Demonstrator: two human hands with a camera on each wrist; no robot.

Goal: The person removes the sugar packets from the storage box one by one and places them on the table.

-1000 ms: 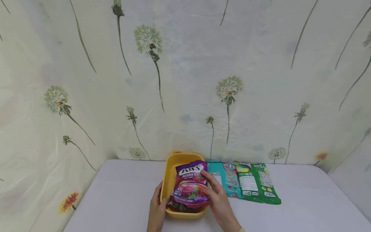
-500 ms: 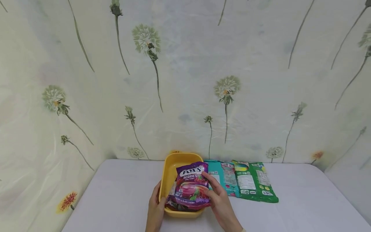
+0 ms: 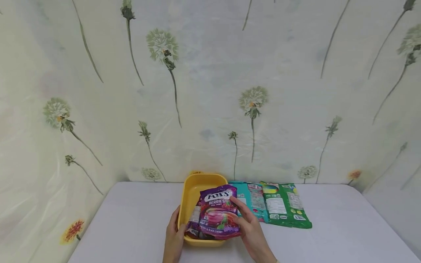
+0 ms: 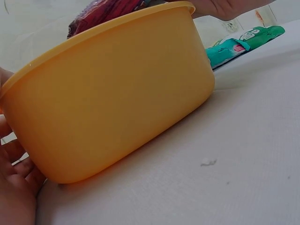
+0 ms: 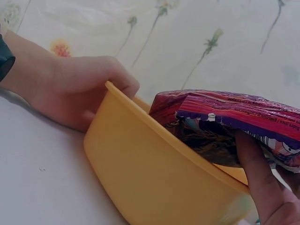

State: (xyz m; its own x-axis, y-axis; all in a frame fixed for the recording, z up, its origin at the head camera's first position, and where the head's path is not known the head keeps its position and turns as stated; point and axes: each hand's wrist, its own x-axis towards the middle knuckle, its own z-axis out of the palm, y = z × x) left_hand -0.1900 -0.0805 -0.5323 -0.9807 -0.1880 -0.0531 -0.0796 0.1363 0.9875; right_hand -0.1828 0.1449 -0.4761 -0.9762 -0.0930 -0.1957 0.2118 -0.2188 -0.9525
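A yellow plastic tub (image 3: 189, 195) stands on the table. My left hand (image 3: 174, 233) grips its left side, thumb over the rim and fingers along the outer wall. With my right hand (image 3: 252, 232) I hold a purple Fox's Berries candy bag (image 3: 217, 213) by its right edge, front facing up, over the tub's right part and past the rim. In the right wrist view that candy bag (image 5: 234, 110) is tilted above the rim, with fingers (image 5: 255, 168) under it. A second dark wrapped bag (image 3: 194, 221) lies in the tub, partly hidden beneath the purple one.
A teal candy bag (image 3: 256, 201) and a green candy bag (image 3: 286, 205) lie side by side, printed backs up, right of the tub. A white-covered table (image 3: 138, 219) meets a flower-printed curtain (image 3: 210, 91) at the back.
The purple candy bag has shifted right relative to the tub, showing more of the bag below it. My left hand keeps its grip on the tub. The head view has turned slightly right.
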